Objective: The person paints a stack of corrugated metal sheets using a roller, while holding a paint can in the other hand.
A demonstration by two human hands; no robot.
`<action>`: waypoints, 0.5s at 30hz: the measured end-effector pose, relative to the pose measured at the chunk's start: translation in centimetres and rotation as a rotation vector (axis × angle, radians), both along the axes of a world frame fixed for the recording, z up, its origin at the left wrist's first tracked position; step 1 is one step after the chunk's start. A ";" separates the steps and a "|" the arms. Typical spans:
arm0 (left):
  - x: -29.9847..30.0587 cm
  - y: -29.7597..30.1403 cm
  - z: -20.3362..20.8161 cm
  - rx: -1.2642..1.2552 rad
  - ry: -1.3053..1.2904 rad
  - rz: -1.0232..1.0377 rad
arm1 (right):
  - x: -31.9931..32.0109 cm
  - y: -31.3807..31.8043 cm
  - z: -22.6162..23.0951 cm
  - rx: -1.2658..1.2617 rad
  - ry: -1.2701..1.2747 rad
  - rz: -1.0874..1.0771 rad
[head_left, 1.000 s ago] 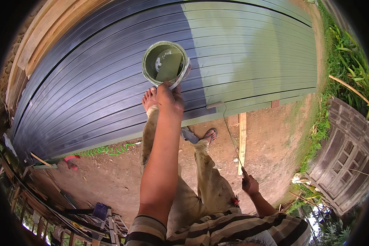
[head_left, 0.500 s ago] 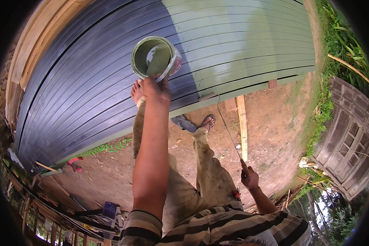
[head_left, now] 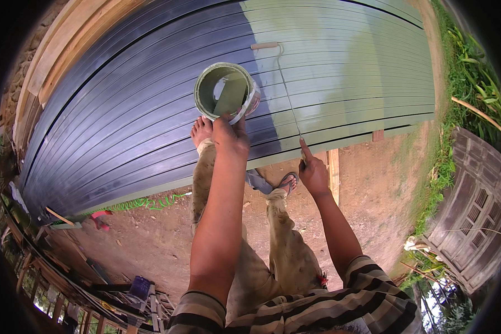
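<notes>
My left hand (head_left: 231, 133) grips the near rim of a paint bucket (head_left: 254, 96) and holds it tilted over the panel. Green paint and a flat green piece show inside. In my right hand (head_left: 314, 170) is the handle of a long-wired paint roller (head_left: 264, 45), fingers closed round it. The roller's narrow sleeve lies against the slatted panel (head_left: 139, 100), near where dark grey boards meet light green ones. My bare left foot (head_left: 201, 129) rests on the panel; the other, in a sandal (head_left: 288, 182), stands on the dirt.
Stacked timber (head_left: 55, 50) runs along the far left. A green coiled hose (head_left: 150, 201) and a red object (head_left: 100, 219) lie by the panel's near edge. A wooden stick (head_left: 333, 170) lies on the dirt. Weathered wooden shutters (head_left: 476, 211) stand at the right beside grass (head_left: 456, 83).
My right hand has moved forward, carrying the roller from the panel's near edge toward its far side. The bucket, still in my left hand, has shifted slightly right and nearer.
</notes>
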State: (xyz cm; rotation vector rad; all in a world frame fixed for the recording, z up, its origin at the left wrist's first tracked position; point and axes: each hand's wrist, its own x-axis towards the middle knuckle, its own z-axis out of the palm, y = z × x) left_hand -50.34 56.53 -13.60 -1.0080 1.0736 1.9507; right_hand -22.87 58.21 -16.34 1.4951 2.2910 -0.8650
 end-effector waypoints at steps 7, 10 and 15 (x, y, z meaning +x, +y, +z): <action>-0.9 -0.3 -0.8 -0.016 0.027 0.063 | -11.6 10.2 -3.7 0.115 -0.026 0.060; -1.2 -0.3 -0.6 0.004 0.040 0.065 | -15.5 14.5 -4.7 0.115 -0.034 0.087; -1.9 -0.2 0.5 0.005 -0.008 0.082 | -18.4 14.7 -5.0 0.089 -0.102 0.085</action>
